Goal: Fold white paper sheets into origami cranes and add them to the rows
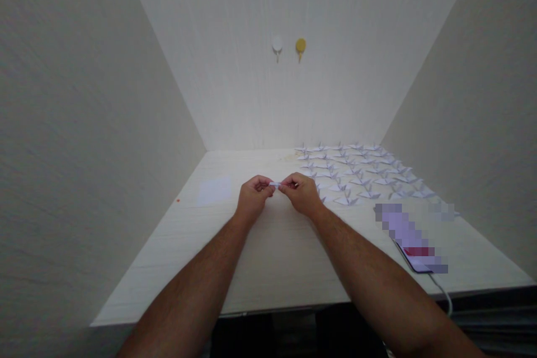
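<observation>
Head view: we see a small paper piece (274, 184) btwn our L hand (253, 194) and R hand (304, 194), over the table (285, 257). Long axis approx. side to side, i.e. hand to hand; one end at each, neither hand clearly nearer. Both grips: thumb & fingertips pinched closed on it. Piece: white, narrow; folds too small to tell. Paper birds (346, 201) lie to R.

Pale table (277, 268), rows of folded paper cranes (363, 182), white sheet (214, 191), phone (413, 240), orange speck (178, 200)
</observation>
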Demonstrator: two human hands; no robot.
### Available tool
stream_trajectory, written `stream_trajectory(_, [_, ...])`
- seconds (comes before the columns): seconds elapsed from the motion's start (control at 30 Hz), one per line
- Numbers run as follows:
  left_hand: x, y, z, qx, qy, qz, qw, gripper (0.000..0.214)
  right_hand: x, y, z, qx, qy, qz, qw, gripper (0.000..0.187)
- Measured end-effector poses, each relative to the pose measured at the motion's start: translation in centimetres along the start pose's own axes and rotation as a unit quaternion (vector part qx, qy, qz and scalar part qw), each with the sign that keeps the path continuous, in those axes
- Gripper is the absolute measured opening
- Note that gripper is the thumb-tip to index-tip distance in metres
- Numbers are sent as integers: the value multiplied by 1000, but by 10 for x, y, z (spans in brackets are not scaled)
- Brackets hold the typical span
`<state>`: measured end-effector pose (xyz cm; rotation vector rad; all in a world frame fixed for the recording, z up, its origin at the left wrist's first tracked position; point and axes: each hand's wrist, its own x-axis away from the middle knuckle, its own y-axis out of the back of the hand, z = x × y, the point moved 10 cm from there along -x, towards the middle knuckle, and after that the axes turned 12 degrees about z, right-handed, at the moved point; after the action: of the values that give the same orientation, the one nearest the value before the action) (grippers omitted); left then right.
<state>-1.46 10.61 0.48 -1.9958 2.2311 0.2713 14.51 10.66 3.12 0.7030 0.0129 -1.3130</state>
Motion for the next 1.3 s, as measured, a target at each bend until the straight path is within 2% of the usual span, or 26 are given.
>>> stream_trajectory(0.27, [0,-1,-1,11,1,16,1000,18,0,-3,4,-25,12,19,999,14])
stream_trajectory(0.43, [1,-4,-4,-20,-1,25,999,19,1,0,14,30,20,13,999,11])
stream_trajectory(0.67, [5,-11,-18,-150,-31,38,987,16,2,-4,22,86,53,27,994,8])
stream_trajectory(0.77, [6,-9,-23,-176,-43,26,983,14,1,-4,18,81,42,27,995,7])
stream_trajectory(0.93, [4,1,-21,-111,-38,0,993,17,-1,-6,12,77,17,42,996,6])
stream_trajectory(1.03, [4,-4,-24,-146,-44,23,988,18,-2,-4,9,72,5,40,997,8])
stream_trajectory(1.1, [3,-8,-26,-166,-44,40,984,17,-4,-3,3,32,-14,43,998,8])
stream_trajectory(1.17, [2,-5,-20,-109,-18,37,993,13,-5,-6,-5,-45,-38,58,997,9])
stream_trajectory(1.23, [2,-1,-5,18,30,19,999,12,-5,-9,-11,-127,-46,61,989,17])
stream_trajectory(1.3, [3,-1,8,147,70,11,987,17,-5,-6,-11,-183,-38,40,982,25])
